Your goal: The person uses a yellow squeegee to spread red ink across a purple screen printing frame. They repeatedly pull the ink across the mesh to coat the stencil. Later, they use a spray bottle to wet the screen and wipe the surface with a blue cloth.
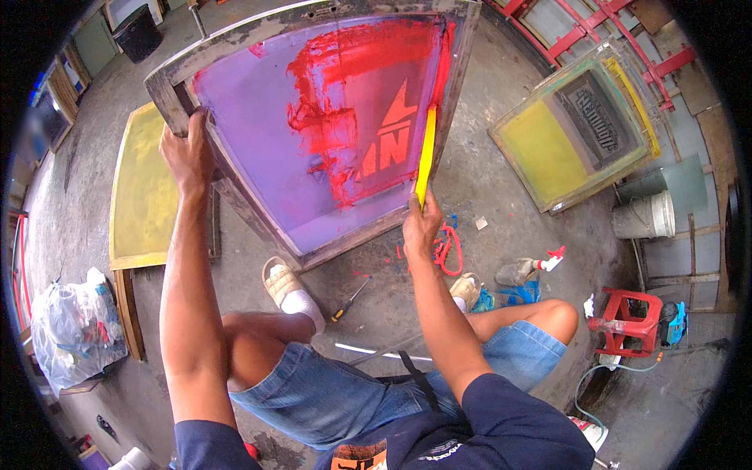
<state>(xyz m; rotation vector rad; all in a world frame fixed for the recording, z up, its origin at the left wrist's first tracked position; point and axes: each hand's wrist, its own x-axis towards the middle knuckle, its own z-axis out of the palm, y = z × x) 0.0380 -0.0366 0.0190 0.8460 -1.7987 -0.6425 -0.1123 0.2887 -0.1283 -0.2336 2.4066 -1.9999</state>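
Note:
A screen-printing frame [329, 254] with purple mesh stands tilted in front of me. Thick red ink [317, 110] is smeared over its upper and middle part, and paler shapes show at the lower right of the mesh. My left hand [186, 153] is closed around the frame's left side, thumb at the inner edge. In my right hand [423, 225] is a long, thin yellow strip [428, 153], like a scraper blade. Its upper end meets the red ink along the right side of the mesh, just inside the frame.
Yellow-meshed screens lean at the left [141, 188] and right [540, 145]. A screwdriver [350, 301] and red scraps [448, 251] lie on the floor near my feet. At right are a red stool [630, 323] and white bucket [646, 215]; a stuffed plastic bag [77, 333] sits at left.

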